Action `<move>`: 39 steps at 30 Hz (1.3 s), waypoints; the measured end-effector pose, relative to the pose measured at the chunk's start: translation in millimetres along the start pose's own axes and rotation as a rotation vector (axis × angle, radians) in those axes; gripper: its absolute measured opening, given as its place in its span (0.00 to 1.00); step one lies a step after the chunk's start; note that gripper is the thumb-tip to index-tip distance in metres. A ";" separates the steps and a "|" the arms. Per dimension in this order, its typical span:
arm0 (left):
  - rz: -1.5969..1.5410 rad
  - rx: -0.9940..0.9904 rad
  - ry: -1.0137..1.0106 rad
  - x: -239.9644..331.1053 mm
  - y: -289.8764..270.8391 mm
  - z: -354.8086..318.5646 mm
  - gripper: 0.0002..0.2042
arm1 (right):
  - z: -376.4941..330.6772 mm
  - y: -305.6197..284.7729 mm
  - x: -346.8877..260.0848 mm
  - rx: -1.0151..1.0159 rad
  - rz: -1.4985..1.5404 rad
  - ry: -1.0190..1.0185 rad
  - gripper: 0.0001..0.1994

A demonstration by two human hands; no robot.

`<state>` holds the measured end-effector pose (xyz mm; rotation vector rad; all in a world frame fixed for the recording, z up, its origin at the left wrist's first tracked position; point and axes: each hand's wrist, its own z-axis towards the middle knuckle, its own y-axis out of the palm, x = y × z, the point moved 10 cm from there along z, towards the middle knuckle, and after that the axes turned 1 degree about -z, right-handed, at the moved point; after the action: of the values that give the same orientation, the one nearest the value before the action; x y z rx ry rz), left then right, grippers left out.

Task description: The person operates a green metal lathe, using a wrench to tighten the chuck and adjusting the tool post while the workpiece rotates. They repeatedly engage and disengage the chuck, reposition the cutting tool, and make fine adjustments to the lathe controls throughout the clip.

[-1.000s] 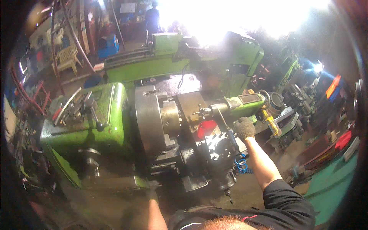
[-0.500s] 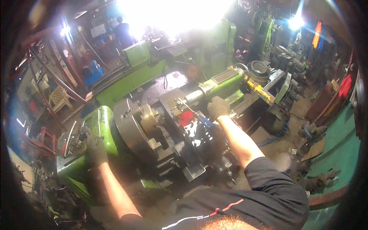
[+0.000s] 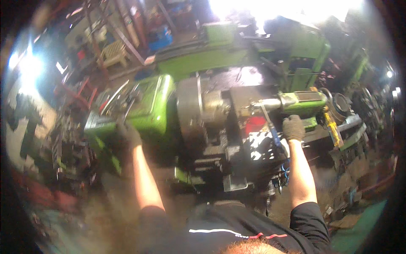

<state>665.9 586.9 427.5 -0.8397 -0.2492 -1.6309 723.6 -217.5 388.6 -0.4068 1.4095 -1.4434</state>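
Note:
I stand at a green metal lathe [image 3: 152, 108] with a large grey chuck [image 3: 190, 112] in its middle. My left hand [image 3: 127, 134], in a dark glove, rests on the front of the green headstock; whether it grips a control is blurred. My right hand [image 3: 292, 128], also gloved, sits by the green tailstock [image 3: 302, 101], near a blue-handled lever [image 3: 272, 133] on the dark carriage [image 3: 258, 148]. I cannot see if its fingers close around anything. A red part [image 3: 255, 125] shows behind the carriage.
Several tools lie on top of the headstock [image 3: 122, 97]. Another green machine [image 3: 296, 46] stands behind. A pale plastic chair [image 3: 112, 53] sits at the back left. Cluttered metal racks [image 3: 67, 139] fill the left. Bright light glares from the top.
My left hand has come up from below and settled on the headstock front. The view has swung right and level; my right hand stays near the tailstock.

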 end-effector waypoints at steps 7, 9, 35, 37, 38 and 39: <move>0.039 0.032 -0.013 -18.4 -45.5 -72.2 0.23 | 26.7 18.2 25.9 -0.010 -0.073 -0.184 0.19; -0.237 0.099 -0.317 -64.3 -58.7 -130.1 0.22 | 29.0 23.6 31.7 -0.058 -0.120 -0.183 0.25; -0.760 -0.205 -1.665 -342.0 13.1 -476.7 0.17 | 7.2 2.6 23.0 -0.095 -0.153 0.048 0.25; -0.794 -0.163 -1.642 -334.7 4.3 -468.8 0.17 | 5.8 1.4 25.3 -0.078 -0.161 0.062 0.24; -0.812 -0.138 -1.616 -330.9 -2.3 -461.7 0.17 | 3.4 1.4 21.8 -0.084 -0.155 0.066 0.24; -0.837 -0.116 -1.586 -324.7 -7.7 -457.8 0.16 | 1.2 0.0 17.6 -0.089 -0.150 0.069 0.24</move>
<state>489.0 569.6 -104.9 -2.1729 -1.7891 -1.2759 717.3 -232.5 381.9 -0.5335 1.5299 -1.5311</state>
